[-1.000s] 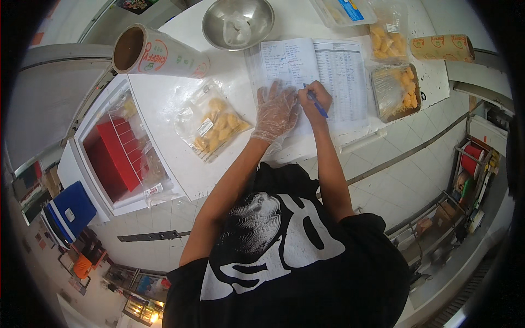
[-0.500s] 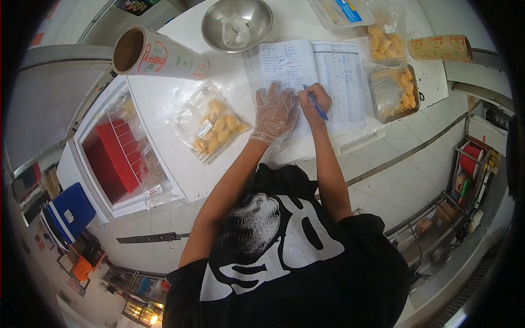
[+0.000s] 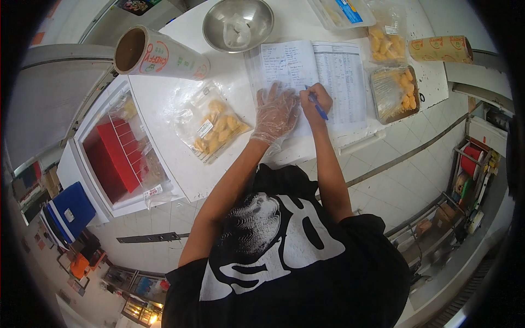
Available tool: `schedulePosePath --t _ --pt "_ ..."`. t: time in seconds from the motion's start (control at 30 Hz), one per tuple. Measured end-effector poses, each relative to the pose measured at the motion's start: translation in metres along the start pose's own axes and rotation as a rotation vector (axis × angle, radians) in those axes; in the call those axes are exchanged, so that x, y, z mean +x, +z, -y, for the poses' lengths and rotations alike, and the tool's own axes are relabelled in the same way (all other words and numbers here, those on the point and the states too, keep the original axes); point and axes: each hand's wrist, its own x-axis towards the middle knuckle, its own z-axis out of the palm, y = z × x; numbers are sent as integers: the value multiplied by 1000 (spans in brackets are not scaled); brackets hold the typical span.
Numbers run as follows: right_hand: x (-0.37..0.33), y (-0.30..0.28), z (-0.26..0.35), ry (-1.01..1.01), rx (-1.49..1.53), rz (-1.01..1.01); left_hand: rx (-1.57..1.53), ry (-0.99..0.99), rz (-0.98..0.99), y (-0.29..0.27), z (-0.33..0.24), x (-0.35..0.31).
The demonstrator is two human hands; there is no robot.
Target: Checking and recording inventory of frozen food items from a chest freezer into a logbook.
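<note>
An open notebook [image 3: 284, 61] lies on the white table, its left page covered in handwriting. On its right side is a printed table sheet [image 3: 342, 76]. My left hand [image 3: 275, 116], in a clear plastic glove, rests flat with fingers spread on the lower part of the left page. Bare, my right hand [image 3: 317, 102] grips a blue pen [image 3: 317, 105], its tip at the paper near the middle fold. Left of my gloved hand lies a clear bag of yellow-orange breaded pieces [image 3: 219, 128] with a white label.
A steel bowl [image 3: 257, 16] stands beyond the notebook. Rolls lie at left [image 3: 164, 57] and far right [image 3: 440, 49]. To the right are a wrapped tray of breaded pieces [image 3: 395, 93], another bag [image 3: 387, 41] and a plastic tub [image 3: 342, 13]. An open freezer [image 3: 117, 158] holds a red divider.
Almost nothing differs. My right hand with the pen has shifted very slightly to the right; my left hand stays in place on the page.
</note>
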Motion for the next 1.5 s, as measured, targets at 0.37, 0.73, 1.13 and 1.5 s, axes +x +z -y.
schedulePosePath --t 0.37,0.73,1.13,1.5 --pt "-8 -2 -10 4 117 40 -4 26 24 -14 1 -13" --pt "-7 -8 -1 116 103 128 70 -537 -289 -89 61 -214" --pt "-6 -7 2 85 114 132 152 -499 -277 -63 56 -226" --pt "-7 -8 4 108 137 116 202 -529 -263 -73 70 -191"
